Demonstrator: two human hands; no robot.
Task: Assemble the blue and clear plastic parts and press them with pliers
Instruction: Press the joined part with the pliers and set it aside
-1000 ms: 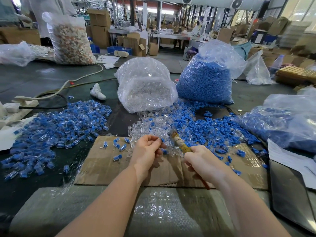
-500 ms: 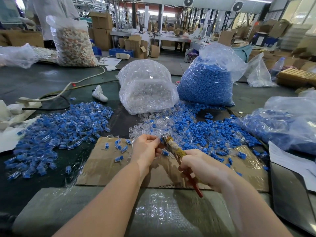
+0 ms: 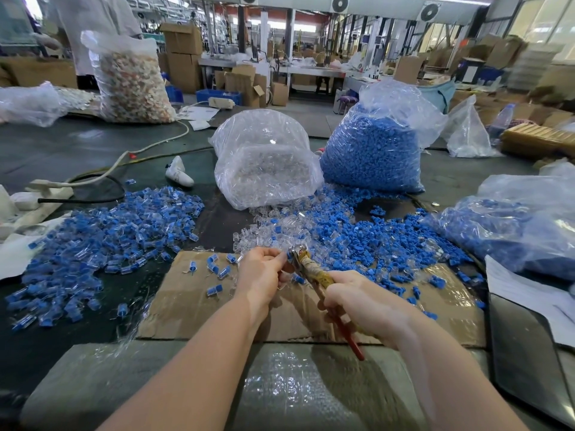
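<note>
Here, pliers (image 3: 314, 272) angled up-left, head seemingly at left hand (image 3: 263, 272), right hand (image 3: 357, 301) gripping handles.

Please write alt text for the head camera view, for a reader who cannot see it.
A person's left hand pinches a small blue and clear part at the head of pliers gripped by the right hand, above a cardboard sheet. Loose blue and clear parts and bags of them lie behind.

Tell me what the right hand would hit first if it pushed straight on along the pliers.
Probably the left hand, which pinches a small part at the nose of the tape-wrapped pliers that the right hand grips; depth is uncertain.
</note>
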